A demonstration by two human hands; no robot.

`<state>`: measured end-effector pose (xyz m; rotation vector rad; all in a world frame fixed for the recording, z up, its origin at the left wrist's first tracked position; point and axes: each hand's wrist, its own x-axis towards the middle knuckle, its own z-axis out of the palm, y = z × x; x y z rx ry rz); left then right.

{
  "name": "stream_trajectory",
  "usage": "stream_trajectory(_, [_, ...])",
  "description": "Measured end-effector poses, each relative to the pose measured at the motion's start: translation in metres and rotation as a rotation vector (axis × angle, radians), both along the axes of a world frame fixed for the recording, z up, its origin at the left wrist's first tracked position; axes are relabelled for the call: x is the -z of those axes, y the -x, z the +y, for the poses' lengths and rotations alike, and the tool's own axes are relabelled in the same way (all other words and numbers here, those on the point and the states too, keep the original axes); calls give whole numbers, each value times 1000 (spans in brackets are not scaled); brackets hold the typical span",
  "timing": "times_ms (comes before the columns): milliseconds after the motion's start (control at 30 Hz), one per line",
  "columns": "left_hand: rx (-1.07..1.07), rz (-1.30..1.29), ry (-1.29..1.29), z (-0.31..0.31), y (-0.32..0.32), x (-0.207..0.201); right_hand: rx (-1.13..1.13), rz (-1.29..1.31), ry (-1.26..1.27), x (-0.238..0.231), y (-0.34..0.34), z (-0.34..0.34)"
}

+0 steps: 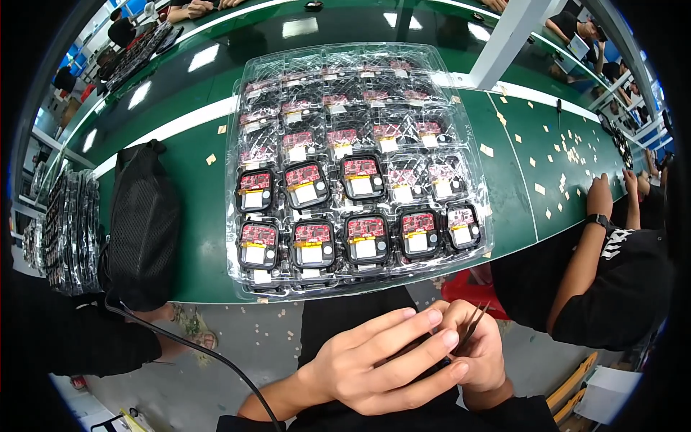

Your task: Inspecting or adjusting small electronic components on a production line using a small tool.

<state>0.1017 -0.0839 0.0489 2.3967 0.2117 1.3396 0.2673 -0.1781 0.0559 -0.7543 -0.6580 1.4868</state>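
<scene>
Over my lap, just past the table's front edge, my two hands meet. Between the fingers of my right hand (481, 345) is a pair of dark tweezers (471, 325), tips pointing up. My left hand (385, 360) curls its fingers around something dark against the right hand; the fingers cover most of it, so its kind is hidden. Beyond them a stack of clear plastic trays (360, 282) lies on the table. In the top tray's two nearest rows sit several black device housings (366, 229) with red circuit boards, yellow tape and white blocks.
A black mesh bag (144, 209) stands on the green table (201, 245), left of the trays. A black cable (216, 354) runs down past my left forearm. Small yellowish paper pieces (540, 189) are scattered at right, near a co-worker's arm (586, 252). A white post (504, 43) rises behind.
</scene>
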Motion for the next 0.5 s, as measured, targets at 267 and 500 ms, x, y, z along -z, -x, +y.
stream_trajectory(267, [184,-313,773,-11,18,5,205,-954,-60,-25,8,4])
stream_trajectory(500, [289,-564,1108,-20,23,15,407,-1629,-611,-10,2,17])
